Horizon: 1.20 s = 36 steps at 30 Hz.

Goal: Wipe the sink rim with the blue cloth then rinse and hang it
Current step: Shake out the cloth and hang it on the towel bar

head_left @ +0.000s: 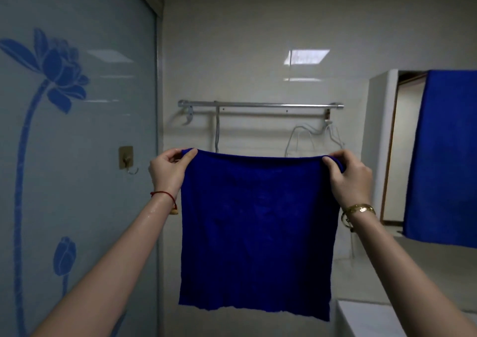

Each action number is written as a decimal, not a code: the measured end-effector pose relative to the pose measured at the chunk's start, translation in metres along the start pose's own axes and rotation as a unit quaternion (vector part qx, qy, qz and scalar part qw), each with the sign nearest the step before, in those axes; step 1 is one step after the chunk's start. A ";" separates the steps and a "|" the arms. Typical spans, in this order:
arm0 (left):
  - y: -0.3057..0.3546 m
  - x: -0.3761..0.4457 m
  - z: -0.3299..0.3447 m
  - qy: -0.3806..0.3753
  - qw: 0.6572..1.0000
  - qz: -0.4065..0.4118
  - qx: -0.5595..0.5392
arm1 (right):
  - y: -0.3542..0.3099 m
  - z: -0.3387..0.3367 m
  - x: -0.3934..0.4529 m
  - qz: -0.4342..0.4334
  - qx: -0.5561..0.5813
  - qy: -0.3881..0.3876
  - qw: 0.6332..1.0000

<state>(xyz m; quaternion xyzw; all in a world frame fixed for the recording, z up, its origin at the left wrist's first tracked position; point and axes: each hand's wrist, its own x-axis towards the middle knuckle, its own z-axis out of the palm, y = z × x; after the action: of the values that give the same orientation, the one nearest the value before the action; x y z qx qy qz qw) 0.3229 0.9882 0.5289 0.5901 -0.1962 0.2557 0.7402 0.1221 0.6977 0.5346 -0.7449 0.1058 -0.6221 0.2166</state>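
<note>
The blue cloth (255, 233) hangs spread flat in front of me, held up by its two top corners. My left hand (167, 169) pinches the top left corner and my right hand (348, 176) pinches the top right corner. Both forearms are raised, and the left one looks wet. The cloth's top edge is below a metal towel rail (260, 105) fixed to the tiled wall behind it, and apart from it. The sink is not in view.
A white wire hanger (313, 135) hangs from the rail's right end. A metal hook (127, 158) is stuck on the flowered glass panel at left. Another blue towel (446, 156) hangs at right, beside a doorway. A pale ledge (366, 318) sits at bottom right.
</note>
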 end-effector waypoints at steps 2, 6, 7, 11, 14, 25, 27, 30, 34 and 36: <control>0.010 0.030 0.019 0.000 1.000 0.017 0.000 | 0.005 0.012 0.037 -0.005 0.001 0.009 1.000; 0.031 0.094 0.061 -0.013 0.998 0.065 -0.010 | 0.011 0.042 0.115 -0.013 -0.008 0.045 0.999; 0.036 0.111 0.072 -0.011 0.997 0.075 -0.013 | 0.011 0.050 0.136 -0.018 -0.008 0.053 0.998; 0.055 0.187 0.112 -0.016 0.994 0.108 -0.031 | 0.007 0.083 0.218 -0.045 -0.005 0.078 0.996; 0.070 0.252 0.142 -0.013 0.991 0.122 -0.056 | -0.001 0.107 0.283 -0.068 -0.017 0.092 0.993; 0.149 0.453 0.246 -0.042 0.978 0.167 -0.121 | -0.043 0.165 0.493 -0.068 0.040 0.167 0.983; 0.161 0.478 0.260 -0.056 0.977 0.161 -0.125 | -0.046 0.173 0.519 -0.057 0.057 0.163 0.983; 0.170 0.507 0.279 -0.091 0.973 0.145 -0.155 | -0.044 0.187 0.548 -0.046 0.063 0.159 0.984; 0.159 0.532 0.293 -0.096 0.973 0.135 -0.161 | -0.033 0.206 0.565 -0.044 0.066 0.142 0.987; 0.148 0.538 0.295 -0.103 0.974 0.127 -0.158 | -0.028 0.214 0.564 -0.048 0.058 0.140 0.987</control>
<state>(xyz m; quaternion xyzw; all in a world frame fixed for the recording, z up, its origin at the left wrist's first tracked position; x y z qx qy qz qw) 0.6620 0.8053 1.0290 0.4590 -0.3829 0.2513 0.7613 0.4417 0.5225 1.0165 -0.6407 0.0632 -0.7352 0.2123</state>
